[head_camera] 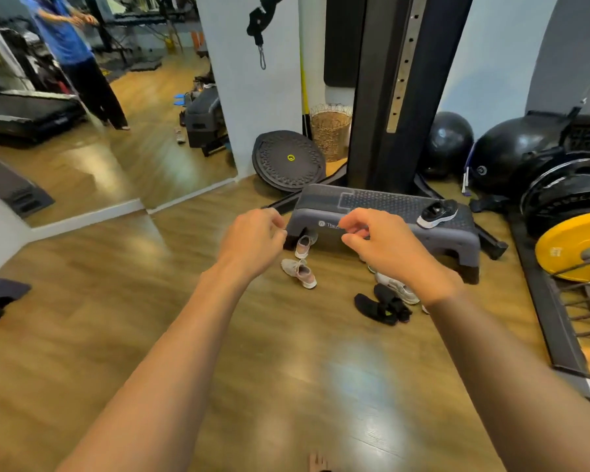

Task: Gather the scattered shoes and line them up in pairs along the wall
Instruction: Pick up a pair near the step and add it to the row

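1. A grey step platform stands on the wooden floor.
2. The left hand and right hand are held out above the floor, fingers loosely curled, holding nothing.
3. A black sneaker lies on the platform's right end.
4. Two pink sneakers lie by its left foot.
5. A white sneaker and black sandals lie together near the right wrist.

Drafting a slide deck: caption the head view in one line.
Left hand and right hand hover, empty, above pink sneakers beside a grey step platform.
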`<state>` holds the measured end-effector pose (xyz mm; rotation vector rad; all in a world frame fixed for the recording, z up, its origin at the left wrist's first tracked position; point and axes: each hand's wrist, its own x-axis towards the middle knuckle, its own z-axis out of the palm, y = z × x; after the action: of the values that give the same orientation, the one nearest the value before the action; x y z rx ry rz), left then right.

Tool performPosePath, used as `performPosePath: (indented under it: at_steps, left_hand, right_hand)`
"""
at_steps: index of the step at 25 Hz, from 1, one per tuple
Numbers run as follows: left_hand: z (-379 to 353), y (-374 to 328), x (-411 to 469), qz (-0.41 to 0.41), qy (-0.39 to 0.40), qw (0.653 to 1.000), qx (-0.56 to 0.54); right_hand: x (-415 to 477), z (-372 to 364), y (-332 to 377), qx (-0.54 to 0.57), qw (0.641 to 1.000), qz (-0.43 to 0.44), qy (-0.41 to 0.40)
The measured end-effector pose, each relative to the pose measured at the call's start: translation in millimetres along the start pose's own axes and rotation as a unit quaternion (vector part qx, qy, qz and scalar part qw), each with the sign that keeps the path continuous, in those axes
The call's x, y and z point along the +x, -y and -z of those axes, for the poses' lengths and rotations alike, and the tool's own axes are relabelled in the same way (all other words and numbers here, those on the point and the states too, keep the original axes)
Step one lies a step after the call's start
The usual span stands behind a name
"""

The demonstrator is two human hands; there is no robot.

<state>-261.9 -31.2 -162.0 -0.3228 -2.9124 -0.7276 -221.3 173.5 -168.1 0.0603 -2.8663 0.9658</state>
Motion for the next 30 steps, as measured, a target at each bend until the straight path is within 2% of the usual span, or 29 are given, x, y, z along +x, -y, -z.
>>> performPosePath:
  at_steps: [4,8,12,19,26,30]
  left_hand:
    - [-16.7,49.9,100.4,0.007,-0.004,1.000,-0.009]
    - [-61.6,94.0,205.3,0.021,0.042,0.999,-0.024]
    - [-119.6,116.4,303.8,-0.009,0.082,0.994,-0.069]
    - [-215.3,142.9,441.7,0.012,0.133,0.988,-0.079]
    - [-406.0,226.7,522.4,0.070,0.121,0.984,-0.109]
    - [-561.1,315.4,528.8,0.110,0.111,0.975,-0.156]
  right_hand:
    - [110.8,-45.6,-7.0,-0.007,1.000,-0.010,0.028]
    - [210.9,-91.6,-22.2,-0.016,0.997,-0.052,0.062]
    - [292.3,-126.9,-49.2,-0.023,0.995,-0.083,0.053]
    - [413.5,-184.9,-121.5,0.015,0.987,-0.137,0.079]
    - [504.9,-327.2,-257.1,0.016,0.977,-0.173,0.125]
    - [532.0,-467.1,-362.4,-0.010,0.975,-0.188,0.121]
